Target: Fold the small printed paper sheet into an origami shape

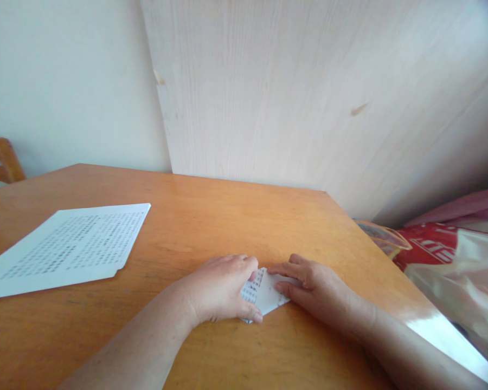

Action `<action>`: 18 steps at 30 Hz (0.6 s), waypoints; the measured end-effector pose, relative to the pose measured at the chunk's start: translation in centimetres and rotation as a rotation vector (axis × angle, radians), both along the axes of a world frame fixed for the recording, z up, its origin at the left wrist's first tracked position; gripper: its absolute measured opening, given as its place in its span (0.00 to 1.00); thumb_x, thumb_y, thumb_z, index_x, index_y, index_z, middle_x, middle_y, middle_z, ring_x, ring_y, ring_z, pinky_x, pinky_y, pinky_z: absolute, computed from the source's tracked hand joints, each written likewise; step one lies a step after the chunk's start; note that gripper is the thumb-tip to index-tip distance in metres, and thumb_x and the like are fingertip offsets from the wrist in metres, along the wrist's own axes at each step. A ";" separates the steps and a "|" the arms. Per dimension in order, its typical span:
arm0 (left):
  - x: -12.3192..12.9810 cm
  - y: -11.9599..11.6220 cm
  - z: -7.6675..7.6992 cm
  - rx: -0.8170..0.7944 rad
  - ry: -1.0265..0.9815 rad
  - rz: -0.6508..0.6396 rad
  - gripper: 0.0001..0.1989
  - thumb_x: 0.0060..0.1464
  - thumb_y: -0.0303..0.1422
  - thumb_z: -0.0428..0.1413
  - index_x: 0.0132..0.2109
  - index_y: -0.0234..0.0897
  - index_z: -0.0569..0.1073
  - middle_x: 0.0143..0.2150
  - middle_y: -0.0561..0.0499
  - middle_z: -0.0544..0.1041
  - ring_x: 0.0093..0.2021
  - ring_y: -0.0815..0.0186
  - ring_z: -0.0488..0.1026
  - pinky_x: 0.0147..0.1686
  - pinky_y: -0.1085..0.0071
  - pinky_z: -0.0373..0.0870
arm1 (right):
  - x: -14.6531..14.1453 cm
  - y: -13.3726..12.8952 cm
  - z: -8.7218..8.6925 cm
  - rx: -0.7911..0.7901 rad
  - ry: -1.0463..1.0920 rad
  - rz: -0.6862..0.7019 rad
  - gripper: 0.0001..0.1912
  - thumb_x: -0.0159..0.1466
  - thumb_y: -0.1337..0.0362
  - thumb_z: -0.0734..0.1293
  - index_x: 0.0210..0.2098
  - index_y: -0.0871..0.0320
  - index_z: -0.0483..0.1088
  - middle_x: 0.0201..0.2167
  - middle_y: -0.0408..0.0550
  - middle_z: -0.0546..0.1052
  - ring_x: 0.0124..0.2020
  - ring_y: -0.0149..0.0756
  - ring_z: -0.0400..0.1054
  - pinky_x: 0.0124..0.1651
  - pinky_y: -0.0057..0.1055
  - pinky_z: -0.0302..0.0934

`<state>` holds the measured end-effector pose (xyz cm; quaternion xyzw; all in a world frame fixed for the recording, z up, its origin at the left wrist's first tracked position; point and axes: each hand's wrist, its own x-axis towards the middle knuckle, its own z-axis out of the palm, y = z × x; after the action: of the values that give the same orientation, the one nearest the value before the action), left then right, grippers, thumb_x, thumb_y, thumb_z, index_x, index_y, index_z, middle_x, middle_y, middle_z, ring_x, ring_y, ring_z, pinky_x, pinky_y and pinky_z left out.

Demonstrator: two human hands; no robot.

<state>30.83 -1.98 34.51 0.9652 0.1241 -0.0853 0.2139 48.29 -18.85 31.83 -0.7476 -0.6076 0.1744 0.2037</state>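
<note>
A small folded sheet of printed paper (271, 292) lies on the wooden table in front of me, with lines of characters on its left part and a mostly blank flap on the right. My left hand (228, 287) grips its left side, thumb at the near edge and fingers at the far edge. From the right, my right hand (309, 284) holds the blank flap, its index finger and thumb resting on top. The paper's two outer ends are hidden under my hands.
A stack of printed sheets (73, 244) lies at the left of the wooden table (228, 216). A pale wooden board (260, 97) stands behind the table's far edge. Red and white bags (431, 249) are beyond the right edge. A wooden chair (8, 160) shows at far left.
</note>
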 end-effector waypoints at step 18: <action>-0.1 0.3 0.6 -0.050 0.057 -0.049 0.23 0.51 0.50 0.60 0.49 0.45 0.68 0.51 0.50 0.73 0.48 0.59 0.71 0.42 0.67 0.65 | 0.5 -0.1 -0.3 -0.006 -0.077 0.019 0.17 0.68 0.61 0.64 0.55 0.46 0.75 0.40 0.47 0.76 0.37 0.36 0.71 0.41 0.32 0.63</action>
<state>30.77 -1.65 35.15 0.9594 0.1045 -0.1210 0.2324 48.77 -18.92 31.48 -0.7487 -0.6215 0.1491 0.1761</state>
